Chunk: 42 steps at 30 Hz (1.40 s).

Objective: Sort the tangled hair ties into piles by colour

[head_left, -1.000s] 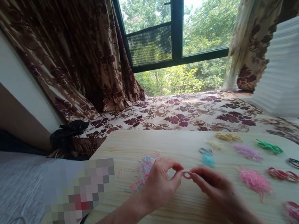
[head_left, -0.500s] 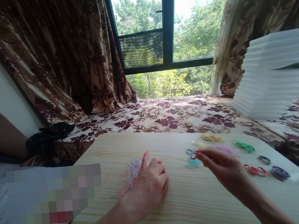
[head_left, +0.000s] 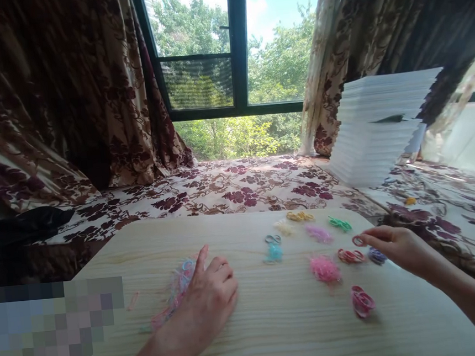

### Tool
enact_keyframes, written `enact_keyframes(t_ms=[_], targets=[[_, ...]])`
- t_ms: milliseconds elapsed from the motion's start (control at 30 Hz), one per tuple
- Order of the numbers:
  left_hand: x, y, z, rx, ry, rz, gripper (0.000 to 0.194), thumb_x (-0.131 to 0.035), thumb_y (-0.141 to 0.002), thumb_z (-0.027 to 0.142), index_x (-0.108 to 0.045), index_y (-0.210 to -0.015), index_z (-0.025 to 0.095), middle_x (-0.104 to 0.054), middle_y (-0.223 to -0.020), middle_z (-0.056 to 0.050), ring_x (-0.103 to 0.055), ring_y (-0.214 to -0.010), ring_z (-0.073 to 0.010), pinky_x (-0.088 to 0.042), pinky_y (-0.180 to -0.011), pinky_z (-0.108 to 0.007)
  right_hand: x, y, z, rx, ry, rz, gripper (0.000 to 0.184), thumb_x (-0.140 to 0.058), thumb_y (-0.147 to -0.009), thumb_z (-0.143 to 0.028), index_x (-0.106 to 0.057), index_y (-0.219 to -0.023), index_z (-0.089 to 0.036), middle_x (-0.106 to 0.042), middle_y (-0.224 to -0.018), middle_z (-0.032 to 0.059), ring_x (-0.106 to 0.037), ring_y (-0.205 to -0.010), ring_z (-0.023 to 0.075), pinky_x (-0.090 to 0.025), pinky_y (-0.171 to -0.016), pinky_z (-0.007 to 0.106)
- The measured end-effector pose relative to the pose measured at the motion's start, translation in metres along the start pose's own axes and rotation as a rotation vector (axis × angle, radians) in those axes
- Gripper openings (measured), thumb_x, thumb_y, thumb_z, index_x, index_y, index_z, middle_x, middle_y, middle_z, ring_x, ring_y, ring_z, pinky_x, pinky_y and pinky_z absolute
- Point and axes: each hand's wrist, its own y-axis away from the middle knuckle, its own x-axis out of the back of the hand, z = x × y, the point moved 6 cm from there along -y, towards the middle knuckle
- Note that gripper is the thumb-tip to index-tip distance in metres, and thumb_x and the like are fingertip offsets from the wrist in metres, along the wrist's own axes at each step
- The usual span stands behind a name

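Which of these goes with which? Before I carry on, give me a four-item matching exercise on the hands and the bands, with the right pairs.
1. Left hand
2. Right hand
3. Green bands
4. Turquoise bands

A. Just beyond the red bands
B. Next to the mixed-colour pile
C. Just in front of a grey band
D. Pinching a reddish ring

Pairs: 1-B, 2-D, 3-A, 4-C.

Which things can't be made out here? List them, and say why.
In the head view:
Mixed bands: partly hidden by the left hand.
Purple bands: partly covered by the right hand.
Reddish ring: blurred, partly hidden in that hand's grip.
Window: top cut off by the picture's edge.
Lower left corner: pixelated.
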Motion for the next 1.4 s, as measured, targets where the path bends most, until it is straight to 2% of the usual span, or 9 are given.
enact_keyframes(t_ms=[233, 600, 733, 833, 933, 1033, 1133, 1267, 1400], targets=[[-0.001, 0.001, 0.0, 0.011, 0.025, 0.02, 0.011, -0.059, -0.083, 0.015, -0.062, -0.074, 0.021, -0.065, -0.084, 0.002, -0.054, -0.096, -0.018, -0.008, -0.115, -0.056, -0.008, 0.002, 0.004, 0.02, 0.204, -0.065, 0.03, -0.059, -0.067, -0.046, -0.077, -0.063, -0.023, -0.075, -0.081, 0.0086, -0.069, -0.077, 0.0275, -0.05, -0.066, 0.033], [0.002, 0.0, 0.0, 0.026, 0.055, 0.009, 0.011, -0.06, -0.081, 0.013, -0.063, -0.074, 0.021, -0.065, -0.083, 0.003, -0.056, -0.094, -0.0173, -0.01, -0.115, -0.056, -0.02, 0.0, 0.009, 0.078, 0.346, -0.077, 0.029, -0.054, -0.072, -0.04, -0.077, -0.066, -0.024, -0.074, -0.084, 0.0092, -0.069, -0.08, 0.0271, -0.049, -0.07, 0.033], [0.004, 0.0, 0.001, 0.033, 0.078, -0.01, 0.012, -0.058, -0.082, 0.012, -0.063, -0.074, 0.02, -0.066, -0.084, 0.002, -0.057, -0.094, -0.017, -0.011, -0.115, -0.056, -0.009, 0.003, -0.006, 0.074, 0.369, -0.054, 0.029, -0.053, -0.072, -0.04, -0.076, -0.065, -0.023, -0.074, -0.082, 0.0093, -0.068, -0.077, 0.0267, -0.048, -0.066, 0.033], [0.007, 0.0, -0.002, 0.02, 0.125, -0.012, 0.015, -0.056, -0.085, 0.013, -0.064, -0.075, 0.02, -0.067, -0.086, 0.002, -0.057, -0.096, -0.0167, -0.011, -0.115, -0.056, -0.007, 0.008, -0.038, 0.109, 0.359, -0.02, 0.036, -0.046, -0.077, -0.044, -0.072, -0.065, -0.022, -0.073, -0.084, 0.0102, -0.067, -0.072, 0.0248, -0.046, -0.063, 0.032], [0.017, -0.001, -0.014, 0.052, 0.176, -0.02, 0.015, -0.055, -0.086, 0.015, -0.066, -0.079, 0.021, -0.068, -0.088, 0.001, -0.056, -0.1, -0.017, -0.011, -0.114, -0.056, -0.03, 0.016, -0.086, 0.218, 0.27, -0.044, 0.045, -0.039, -0.082, -0.052, -0.066, -0.062, -0.023, -0.069, -0.076, 0.0074, -0.063, -0.062, 0.0203, -0.044, -0.057, 0.03], [0.029, -0.001, -0.036, 0.166, 0.204, -0.029, 0.015, -0.056, -0.086, 0.017, -0.069, -0.08, 0.021, -0.071, -0.088, -0.001, -0.057, -0.1, -0.0181, -0.014, -0.113, -0.057, -0.073, 0.034, -0.139, 0.395, 0.086, -0.094, 0.049, -0.037, -0.084, -0.058, -0.065, -0.063, -0.024, -0.065, -0.065, 0.0051, -0.06, -0.055, 0.019, -0.042, -0.052, 0.029], [0.039, 0.002, -0.06, 0.275, 0.242, -0.05, 0.018, -0.055, -0.084, 0.016, -0.072, -0.079, 0.022, -0.073, -0.09, -0.002, -0.059, -0.097, -0.0179, -0.018, -0.112, -0.054, -0.117, 0.058, -0.175, 0.527, -0.084, -0.193, 0.047, -0.039, -0.086, -0.057, -0.061, -0.06, -0.024, -0.064, -0.06, 0.0028, -0.058, -0.049, 0.0165, -0.041, -0.047, 0.027], [0.045, 0.011, -0.084, 0.356, 0.261, -0.114, 0.021, -0.055, -0.081, 0.016, -0.075, -0.083, 0.025, -0.075, -0.087, 0.0, -0.062, -0.092, -0.0173, -0.029, -0.108, -0.042, -0.153, 0.084, -0.183, 0.624, -0.162, -0.304, 0.035, -0.044, -0.088, -0.048, -0.066, -0.07, -0.027, -0.07, -0.069, 0.0022, -0.066, -0.06, 0.0179, -0.049, -0.054, 0.025], [0.051, 0.022, -0.105, 0.418, 0.294, -0.121, 0.022, -0.055, -0.08, 0.02, -0.076, -0.084, 0.024, -0.076, -0.089, 0.001, -0.064, -0.089, -0.017, -0.036, -0.102, -0.032, -0.16, 0.093, -0.167, 0.691, -0.162, -0.248, 0.023, -0.052, -0.085, -0.044, -0.07, -0.08, -0.03, -0.076, -0.084, 0.0018, -0.071, -0.071, 0.0204, -0.053, -0.054, 0.023]])
